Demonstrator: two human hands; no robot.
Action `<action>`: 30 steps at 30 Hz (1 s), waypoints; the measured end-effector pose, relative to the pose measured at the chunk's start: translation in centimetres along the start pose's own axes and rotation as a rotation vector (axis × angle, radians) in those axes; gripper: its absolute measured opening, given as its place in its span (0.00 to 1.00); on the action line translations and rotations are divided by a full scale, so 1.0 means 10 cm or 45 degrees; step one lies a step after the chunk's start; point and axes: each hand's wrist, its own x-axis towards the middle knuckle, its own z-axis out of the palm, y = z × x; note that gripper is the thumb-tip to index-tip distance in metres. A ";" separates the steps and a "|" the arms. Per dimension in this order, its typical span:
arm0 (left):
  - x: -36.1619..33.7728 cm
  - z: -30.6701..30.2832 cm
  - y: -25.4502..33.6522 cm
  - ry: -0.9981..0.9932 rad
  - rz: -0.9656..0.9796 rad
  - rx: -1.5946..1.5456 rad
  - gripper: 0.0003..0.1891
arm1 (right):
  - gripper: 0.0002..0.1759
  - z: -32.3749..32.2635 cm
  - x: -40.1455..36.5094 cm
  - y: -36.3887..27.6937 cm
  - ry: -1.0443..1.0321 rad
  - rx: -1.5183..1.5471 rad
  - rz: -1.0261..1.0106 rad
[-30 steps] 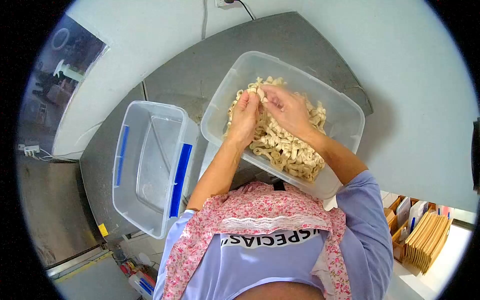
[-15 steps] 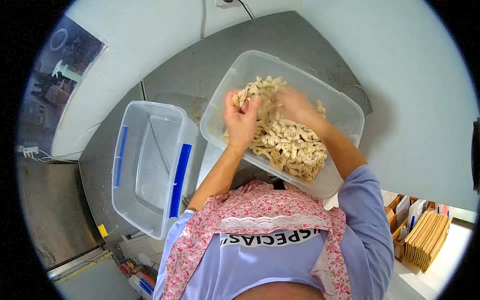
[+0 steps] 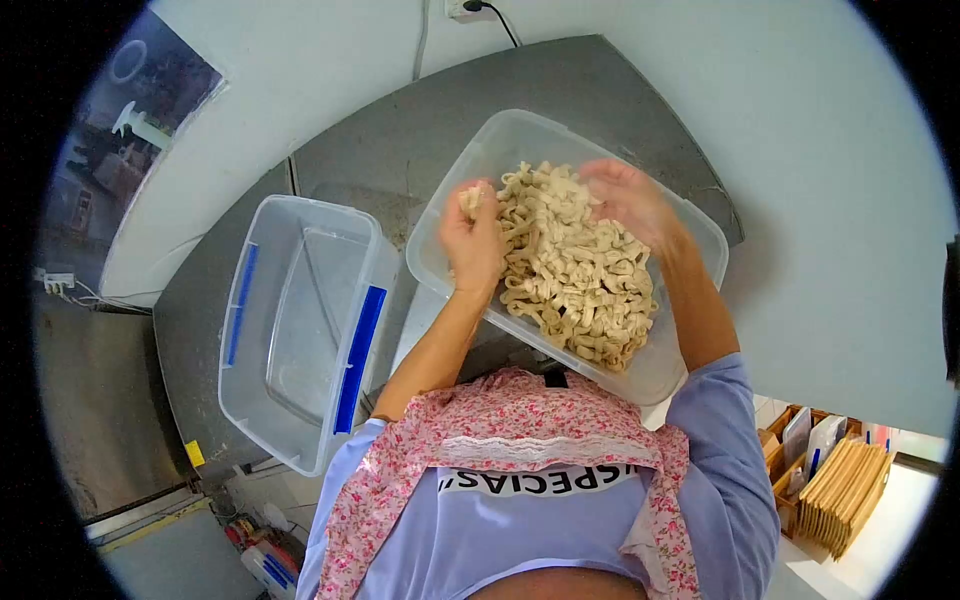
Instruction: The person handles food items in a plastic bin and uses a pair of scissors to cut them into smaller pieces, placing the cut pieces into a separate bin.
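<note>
A heap of beige, knotted strip-like pieces (image 3: pixel 575 270) lies in a translucent plastic bin (image 3: pixel 690 345) on the grey table. On the heap's left side, inside the bin, my left hand (image 3: pixel 474 240) is closed round a few beige pieces that show at its fingertips. My right hand (image 3: pixel 632 205) is at the heap's upper right edge, slightly blurred, with its fingers apart and nothing visible in them.
A clear container with blue clips (image 3: pixel 315 235) stands on the grey table (image 3: pixel 390 140) at the left. Brown folders (image 3: pixel 845 495) sit in a wooden rack at the lower right. A black plug (image 3: pixel 473 6) is in the wall outlet.
My right hand has moved right, off the middle of the heap, and its fingers have spread. My left hand has shifted slightly left, still holding pieces. The heap's top is now more exposed.
</note>
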 end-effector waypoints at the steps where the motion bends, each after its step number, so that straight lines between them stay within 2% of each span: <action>1: -0.01 0.02 0.01 -0.143 -0.120 0.058 0.10 | 0.16 0.05 -0.03 -0.01 -0.037 0.032 -0.032; 2: -0.01 0.02 -0.04 -0.299 -0.118 0.071 0.11 | 0.17 0.09 -0.04 -0.01 -0.049 0.053 -0.031; 5: -0.06 0.13 0.06 -0.525 -0.430 -0.299 0.08 | 0.17 0.22 -0.05 0.00 -0.145 -0.155 -0.090; 6: -0.04 0.13 0.02 -0.577 -0.365 -0.253 0.09 | 0.17 0.25 -0.04 0.02 -0.146 -0.157 -0.107; 9: 0.00 0.06 -0.02 -0.588 -0.533 -0.387 0.12 | 0.17 0.33 -0.06 0.04 -0.060 -0.319 -0.270; 10: -0.01 0.07 0.00 -0.583 -0.552 -0.422 0.11 | 0.15 0.36 -0.05 0.10 0.042 -0.610 -0.563; 13: -0.02 0.11 -0.01 -0.461 -0.523 -0.453 0.09 | 0.12 0.43 -0.12 -0.03 -0.059 -0.905 -0.794; 16: 0.00 0.06 0.03 -0.419 -0.582 -0.440 0.07 | 0.10 0.51 -0.18 -0.04 0.059 -0.983 -0.758; 20: 0.03 0.06 -0.13 -0.477 -0.423 -0.379 0.06 | 0.11 0.48 -0.15 0.02 0.141 -1.126 -0.881; 23: 0.00 0.05 -0.04 -0.472 -0.378 -0.254 0.05 | 0.12 0.42 -0.14 0.01 0.007 -1.224 -1.026; 27: 0.00 0.07 -0.05 -0.481 -0.277 -0.211 0.06 | 0.10 0.43 -0.17 -0.03 0.017 -1.486 -1.125; 28: 0.00 0.06 0.02 -0.493 -0.373 -0.173 0.06 | 0.08 0.44 -0.17 -0.04 0.046 -1.423 -1.150; 30: 0.00 0.04 0.02 -0.554 -0.378 -0.156 0.07 | 0.08 0.40 -0.15 0.00 0.043 -1.283 -0.928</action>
